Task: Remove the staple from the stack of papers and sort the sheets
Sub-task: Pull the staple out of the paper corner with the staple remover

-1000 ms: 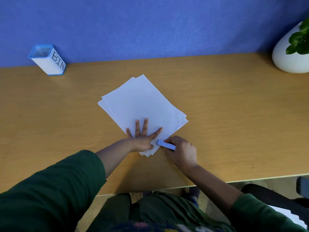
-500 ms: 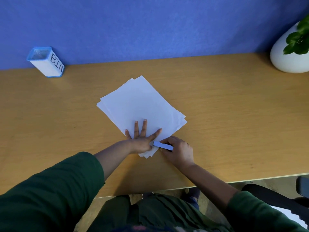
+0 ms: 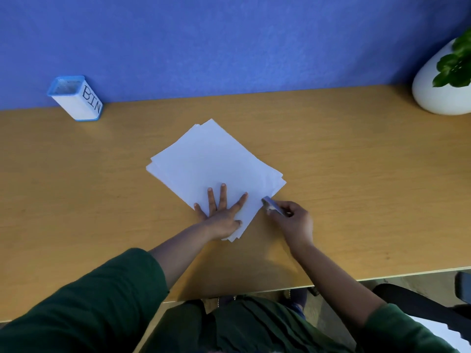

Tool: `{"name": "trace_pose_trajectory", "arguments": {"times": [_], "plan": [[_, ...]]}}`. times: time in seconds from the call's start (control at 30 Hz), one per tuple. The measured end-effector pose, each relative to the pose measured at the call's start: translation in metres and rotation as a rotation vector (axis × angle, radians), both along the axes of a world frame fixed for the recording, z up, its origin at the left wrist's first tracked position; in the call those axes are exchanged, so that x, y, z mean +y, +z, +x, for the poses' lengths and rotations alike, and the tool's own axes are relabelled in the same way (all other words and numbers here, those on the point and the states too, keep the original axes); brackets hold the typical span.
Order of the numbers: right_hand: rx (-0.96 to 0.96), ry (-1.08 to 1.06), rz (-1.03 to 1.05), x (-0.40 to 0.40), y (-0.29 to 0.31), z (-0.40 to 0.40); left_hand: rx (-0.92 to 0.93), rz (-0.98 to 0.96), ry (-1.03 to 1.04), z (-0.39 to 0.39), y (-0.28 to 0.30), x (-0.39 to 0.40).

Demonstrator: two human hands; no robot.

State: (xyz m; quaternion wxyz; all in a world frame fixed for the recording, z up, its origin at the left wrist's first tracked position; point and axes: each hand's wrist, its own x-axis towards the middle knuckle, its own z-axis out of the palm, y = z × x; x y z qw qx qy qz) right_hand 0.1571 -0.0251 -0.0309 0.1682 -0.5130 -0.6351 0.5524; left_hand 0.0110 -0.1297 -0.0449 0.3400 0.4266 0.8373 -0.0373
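A stack of white paper sheets [image 3: 211,166] lies slanted on the wooden desk [image 3: 356,187], its sheets slightly fanned at the edges. My left hand [image 3: 221,212] presses flat on the stack's near corner with fingers spread. My right hand [image 3: 293,222] is just right of the stack and grips a small blue-grey staple remover [image 3: 271,205], whose tip sits at the paper's right edge. The staple itself is too small to make out.
A white box with a blue rim labelled BIN [image 3: 76,98] stands at the back left against the blue wall. A white pot with a green plant [image 3: 443,80] sits at the back right. A dark chair part [image 3: 461,291] shows beyond the desk's front edge.
My right hand has drawn the staple remover to the right, away from my left thumb and off the stack's corner. My left hand stays flat on the paper.
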Motion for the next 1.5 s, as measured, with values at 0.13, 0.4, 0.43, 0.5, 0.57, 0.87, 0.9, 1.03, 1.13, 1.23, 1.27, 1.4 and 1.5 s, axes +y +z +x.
{"name": "trace_pose_trajectory", "arguments": {"times": [0.13,0.4,0.43,0.5,0.57,0.87,0.9,1.03,1.13,1.23,1.27,1.4,1.5], "plan": [[0.130,-0.245,-0.167,0.014,0.010,0.003,-0.035,0.043,0.227,0.016,0.003,0.019],[0.266,-0.441,-0.287,0.026,0.027,0.009,-0.205,0.163,0.808,0.054,0.033,0.081],[0.276,-0.464,-0.287,0.030,0.028,0.012,-0.250,0.192,0.814,0.055,0.038,0.091],[0.288,-0.501,-0.276,0.037,0.030,0.017,-0.394,0.272,0.864,0.055,0.050,0.110],[0.297,-0.527,-0.257,0.044,0.030,0.023,-0.653,0.409,0.992,0.047,0.059,0.125],[0.232,-0.506,-0.302,0.057,0.019,0.029,0.098,0.261,-0.119,-0.031,0.034,0.105],[0.222,-0.497,-0.313,0.057,0.017,0.027,0.127,0.173,-0.225,-0.036,0.025,0.100],[0.189,-0.451,-0.336,0.057,0.014,0.022,0.102,0.088,-0.294,-0.039,0.001,0.091],[0.181,-0.421,-0.322,0.059,0.015,0.020,0.131,0.107,-0.218,-0.031,-0.006,0.095],[0.175,-0.398,-0.285,0.064,0.015,0.016,0.144,0.113,-0.066,-0.016,-0.008,0.104],[0.161,-0.391,-0.254,0.067,0.014,0.014,0.149,0.115,-0.004,-0.009,-0.007,0.107],[0.042,-0.291,-0.074,0.082,0.012,0.004,0.178,0.125,0.237,0.022,-0.004,0.125],[-0.057,-0.182,0.085,0.090,0.012,-0.008,0.197,0.080,0.326,0.031,-0.001,0.139]]}}
